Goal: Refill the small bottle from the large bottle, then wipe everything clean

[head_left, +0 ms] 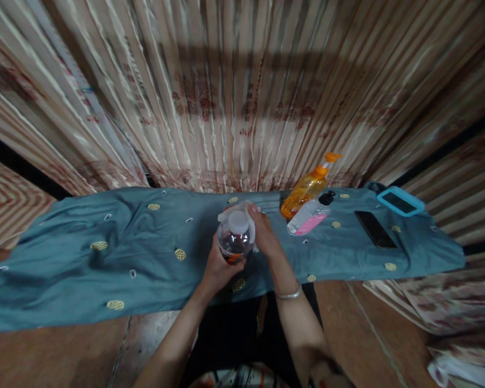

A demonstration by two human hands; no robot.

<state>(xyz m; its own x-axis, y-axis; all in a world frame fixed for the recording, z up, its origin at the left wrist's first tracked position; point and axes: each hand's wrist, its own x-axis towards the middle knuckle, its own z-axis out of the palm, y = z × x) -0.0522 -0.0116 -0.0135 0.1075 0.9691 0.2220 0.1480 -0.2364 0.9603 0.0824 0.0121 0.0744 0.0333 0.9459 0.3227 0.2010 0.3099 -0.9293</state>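
A clear plastic bottle with a white cap stands upright on the blue patterned cloth. My left hand is wrapped round its lower body. My right hand grips a white tissue or cloth pressed against the bottle's cap and upper side. A bangle sits on my right wrist. The bottle holds some dark liquid near the bottom.
To the right stand an orange pump bottle and a clear bottle with a pink label. Further right lie a black phone and a teal-framed device. Striped curtains hang behind. The floor is tiled.
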